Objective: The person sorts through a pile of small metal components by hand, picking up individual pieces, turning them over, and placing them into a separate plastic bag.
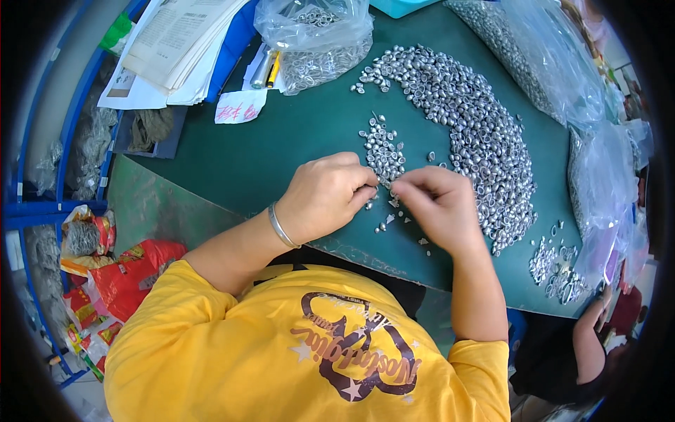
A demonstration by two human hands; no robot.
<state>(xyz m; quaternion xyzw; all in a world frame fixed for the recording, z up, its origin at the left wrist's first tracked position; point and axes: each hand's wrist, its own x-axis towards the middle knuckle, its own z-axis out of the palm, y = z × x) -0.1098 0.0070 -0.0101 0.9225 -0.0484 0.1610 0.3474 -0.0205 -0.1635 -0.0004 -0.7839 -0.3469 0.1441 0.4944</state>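
Observation:
My left hand (325, 195) and my right hand (444, 208) meet near the table's front edge, each with thumb and forefinger pinched together. Whatever sits between the fingertips is too small and too covered to make out. Just beyond the fingertips lies a small cluster of silvery, hollow, drop-shaped metal pieces (384, 151). A much larger heap of similar pieces (485, 133) curves round the far and right side of my right hand. Below the fingertips, a few tiny metal scraps (391, 219) are scattered on the green table (281, 151).
Clear bags of metal parts (316, 49) stand at the back, with more bags (608, 183) along the right edge. Papers (172, 53) and a yellow pen (273, 70) lie back left. Small metal parts (559, 271) lie front right, near another person's arm (589, 341). Blue shelving (53, 211) stands left.

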